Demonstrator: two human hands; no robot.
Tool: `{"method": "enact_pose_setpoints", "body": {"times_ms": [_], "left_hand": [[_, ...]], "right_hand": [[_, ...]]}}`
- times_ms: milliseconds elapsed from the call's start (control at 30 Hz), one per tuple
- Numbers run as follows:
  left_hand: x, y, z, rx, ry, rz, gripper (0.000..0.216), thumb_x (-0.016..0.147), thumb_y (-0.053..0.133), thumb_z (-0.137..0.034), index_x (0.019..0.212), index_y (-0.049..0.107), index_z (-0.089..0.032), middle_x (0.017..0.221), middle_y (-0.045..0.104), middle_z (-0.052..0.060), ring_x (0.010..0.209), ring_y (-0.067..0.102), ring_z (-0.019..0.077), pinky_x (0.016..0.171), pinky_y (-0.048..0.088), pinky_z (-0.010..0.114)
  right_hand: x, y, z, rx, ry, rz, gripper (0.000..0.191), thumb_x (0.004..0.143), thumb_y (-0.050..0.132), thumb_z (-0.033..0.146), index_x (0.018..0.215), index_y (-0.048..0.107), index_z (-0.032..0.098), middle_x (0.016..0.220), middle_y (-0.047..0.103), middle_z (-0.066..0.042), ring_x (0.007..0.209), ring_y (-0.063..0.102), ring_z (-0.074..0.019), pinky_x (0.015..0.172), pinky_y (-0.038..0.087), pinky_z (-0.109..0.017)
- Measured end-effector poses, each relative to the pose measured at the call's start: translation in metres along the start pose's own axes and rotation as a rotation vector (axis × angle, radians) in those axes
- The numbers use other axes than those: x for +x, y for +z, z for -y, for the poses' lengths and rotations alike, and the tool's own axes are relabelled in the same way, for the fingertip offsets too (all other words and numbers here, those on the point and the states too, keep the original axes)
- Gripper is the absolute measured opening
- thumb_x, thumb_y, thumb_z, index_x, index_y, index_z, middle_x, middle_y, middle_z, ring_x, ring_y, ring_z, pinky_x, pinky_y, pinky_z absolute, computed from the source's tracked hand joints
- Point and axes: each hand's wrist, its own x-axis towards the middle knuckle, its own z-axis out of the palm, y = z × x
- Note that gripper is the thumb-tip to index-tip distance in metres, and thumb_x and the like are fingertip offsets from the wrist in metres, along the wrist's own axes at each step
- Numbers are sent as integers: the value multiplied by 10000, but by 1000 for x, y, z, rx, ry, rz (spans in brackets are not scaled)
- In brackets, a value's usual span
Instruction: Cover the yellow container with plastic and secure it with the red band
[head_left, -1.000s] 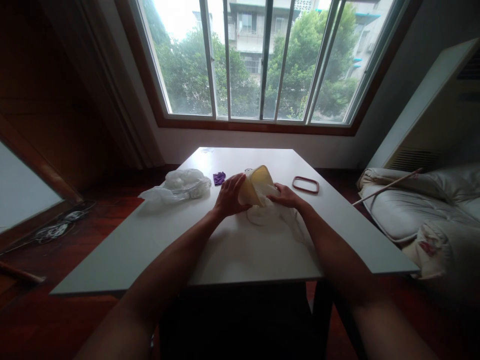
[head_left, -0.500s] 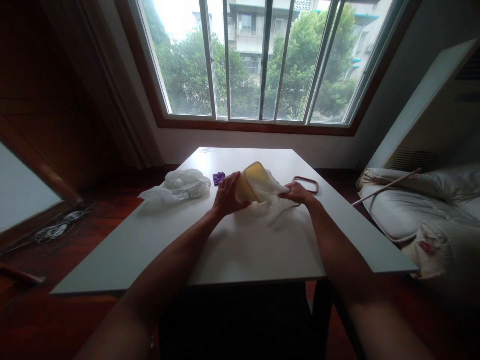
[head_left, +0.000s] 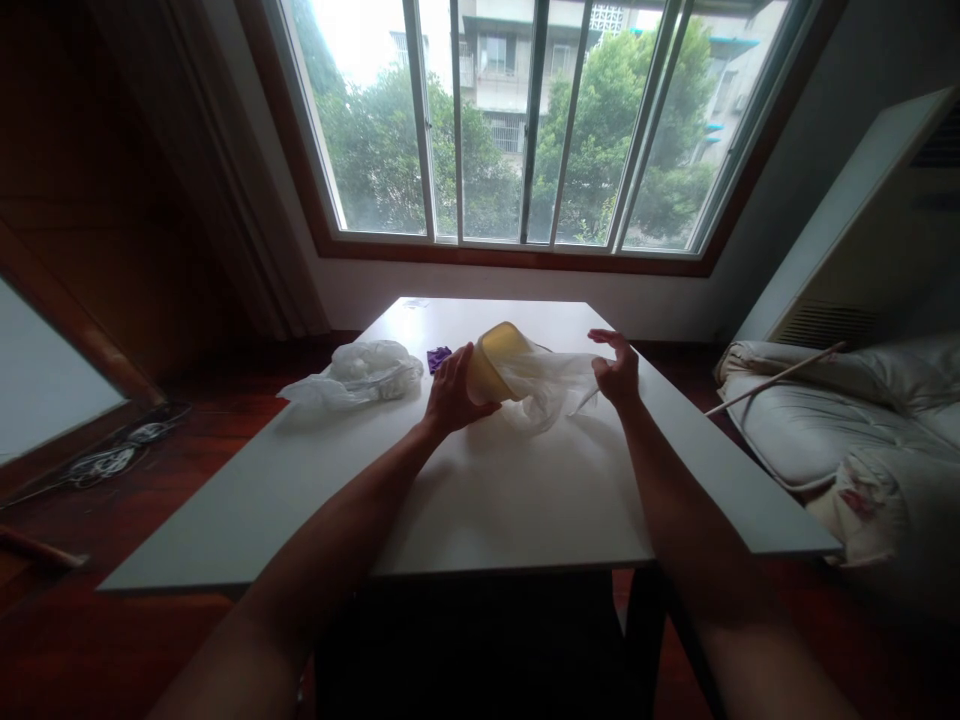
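My left hand (head_left: 452,390) is wrapped round the outside of a yellowish see-through plastic container (head_left: 491,365), tilted on its side with its mouth to the right. A thin white plastic bag (head_left: 551,385) spills out of that mouth and trails over the tabletop. At the bag's right end is my right hand (head_left: 618,372), its fingers and thumb apart. Bag plastic reaches up to the thumb; whether they touch is unclear. Left of the container lie a small purple crumpled item (head_left: 437,358) and another crumpled clear plastic bag (head_left: 367,370).
All this is on a white table (head_left: 510,500) below a wide window (head_left: 517,150). To the right is a pale padded cushion or mattress (head_left: 795,400) with a thin stick (head_left: 780,375) across it. Cables (head_left: 120,450) lie on the floor at the left.
My right hand has moved up and right and its fingers have spread. The bag is stretched further to the right. A reddish-brown rectangular frame seen there before is hidden now.
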Motion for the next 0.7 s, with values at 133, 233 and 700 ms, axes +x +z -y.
{"method": "enact_pose_setpoints", "body": {"times_ms": [133,233,700], "left_hand": [[-1,0,-1,8,-12,0,1285,601,818,-640,1576,130,-160,1481,419,234,1350,428,453,1060,420,580],[0,0,0,13,53,8,1273,614,808,-645,1577,126,-167,1483,419,232,1350,430,442,1076,406,575],[0,-2,-10,-40,169,105,1220,664,774,-627,1584,95,-202,1508,396,221,1377,404,429,1089,374,603]], "right_hand": [[-8,11,27,13,-233,213,672,829,654,386,1444,459,196,1477,499,-140,1381,442,-332,1171,337,-514],[-17,22,29,-35,-252,465,1071,723,786,533,1577,227,207,1612,293,-169,1478,292,-372,1199,268,-563],[-34,45,19,-1,37,653,1255,659,781,269,1599,-43,159,1238,675,-163,1064,669,-338,929,537,-469]]}}
